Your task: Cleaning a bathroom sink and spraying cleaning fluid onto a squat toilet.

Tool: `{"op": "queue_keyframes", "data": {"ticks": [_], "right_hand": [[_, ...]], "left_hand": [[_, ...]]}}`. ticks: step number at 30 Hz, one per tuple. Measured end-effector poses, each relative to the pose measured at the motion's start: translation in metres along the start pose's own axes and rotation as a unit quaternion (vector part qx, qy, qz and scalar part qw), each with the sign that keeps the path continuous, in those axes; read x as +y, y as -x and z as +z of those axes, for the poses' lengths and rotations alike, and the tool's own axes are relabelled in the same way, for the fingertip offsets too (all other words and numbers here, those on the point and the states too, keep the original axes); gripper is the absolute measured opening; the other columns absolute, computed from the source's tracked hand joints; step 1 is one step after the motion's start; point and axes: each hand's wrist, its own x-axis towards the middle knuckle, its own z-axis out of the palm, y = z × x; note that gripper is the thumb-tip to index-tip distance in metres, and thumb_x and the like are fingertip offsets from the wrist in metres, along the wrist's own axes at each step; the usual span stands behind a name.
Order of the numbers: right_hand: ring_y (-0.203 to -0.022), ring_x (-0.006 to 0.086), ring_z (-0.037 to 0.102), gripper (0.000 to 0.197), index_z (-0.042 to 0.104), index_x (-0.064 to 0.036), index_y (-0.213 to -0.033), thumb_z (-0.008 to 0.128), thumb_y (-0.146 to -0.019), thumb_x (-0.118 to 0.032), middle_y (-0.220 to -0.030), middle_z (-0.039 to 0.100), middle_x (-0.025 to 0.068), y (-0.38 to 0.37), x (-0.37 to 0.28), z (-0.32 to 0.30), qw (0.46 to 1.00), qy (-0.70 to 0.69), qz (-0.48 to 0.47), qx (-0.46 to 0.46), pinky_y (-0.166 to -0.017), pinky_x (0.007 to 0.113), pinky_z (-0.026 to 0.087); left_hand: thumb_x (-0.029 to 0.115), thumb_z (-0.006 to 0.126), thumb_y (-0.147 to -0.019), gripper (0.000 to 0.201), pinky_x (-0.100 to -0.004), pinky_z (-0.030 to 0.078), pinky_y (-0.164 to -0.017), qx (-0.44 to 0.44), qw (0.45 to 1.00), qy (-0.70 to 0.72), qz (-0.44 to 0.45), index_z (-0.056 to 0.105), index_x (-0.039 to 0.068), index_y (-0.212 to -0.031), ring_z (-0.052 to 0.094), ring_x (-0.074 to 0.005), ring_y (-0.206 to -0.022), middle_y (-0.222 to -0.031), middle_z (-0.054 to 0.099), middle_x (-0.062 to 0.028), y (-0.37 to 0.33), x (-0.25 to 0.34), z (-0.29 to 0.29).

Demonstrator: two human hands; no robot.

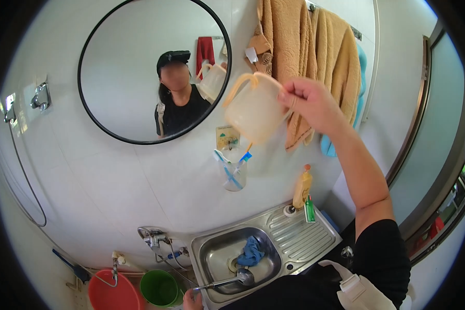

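My right hand (310, 102), raised in front of the wall, pinches the rim of a translucent plastic jug (257, 111) with a pale orange rim and handle. The jug is tilted, and its handle points away from my fingers. At the lower edge my left hand (193, 299), partly cut off, is closed at the handle end of a metal shower head (245, 277). The shower head lies over the front of a steel sink (204, 256). Inside the basin is a crumpled blue cloth (251, 251).
A clear cup (236, 181) with toothbrushes hangs on the wall below a round mirror (79, 77). Tan towels (336, 57) hang behind my right hand. A yellow bottle (303, 190) and a green-and-white box (309, 208) stand by the drainboard. Red (113, 292) and green (159, 289) buckets sit left.
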Motion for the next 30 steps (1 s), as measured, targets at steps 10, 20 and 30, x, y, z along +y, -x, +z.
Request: {"op": "queue_keyframes", "data": {"ticks": [10,20,30], "right_hand": [[-0.058,0.008,0.049,0.018,0.064,-0.0011,-0.085,0.064,-0.085,-0.02,-0.068,0.062,0.0025,-0.022,0.025,0.012,0.998,0.065,0.002,0.012,-0.054,0.026,0.041],[-0.059,0.0177,0.057,0.023,0.065,-0.0022,-0.082,0.064,-0.083,-0.025,-0.067,0.064,0.0083,-0.065,0.04,0.016,0.968,0.246,-0.03,0.026,-0.058,0.031,0.046],[-0.054,0.0095,0.045,0.024,0.067,0.0015,-0.085,0.067,-0.083,-0.023,-0.07,0.062,0.0057,-0.13,-0.007,-0.074,0.963,-0.197,-0.002,0.185,-0.05,0.026,0.038]], "left_hand": [[0.025,0.058,-0.09,0.042,-0.0409,0.046,-0.088,0.005,1.0,-0.011,0.004,0.054,0.0,-0.123,0.059,-0.0334,-0.105,-0.114,0.061,-0.021,-0.019,-0.038,0.019],[0.024,0.062,-0.088,0.039,-0.0428,0.046,-0.086,0.005,0.999,0.048,0.02,0.056,0.002,-0.12,0.058,-0.0343,-0.105,-0.113,0.061,-0.0208,-0.027,-0.072,0.016],[0.024,0.06,-0.09,0.041,-0.0432,0.043,-0.094,-0.023,0.996,-0.063,-0.061,0.051,0.007,-0.126,0.053,-0.0292,-0.113,-0.12,0.057,-0.0141,-0.015,-0.079,0.028]]}}
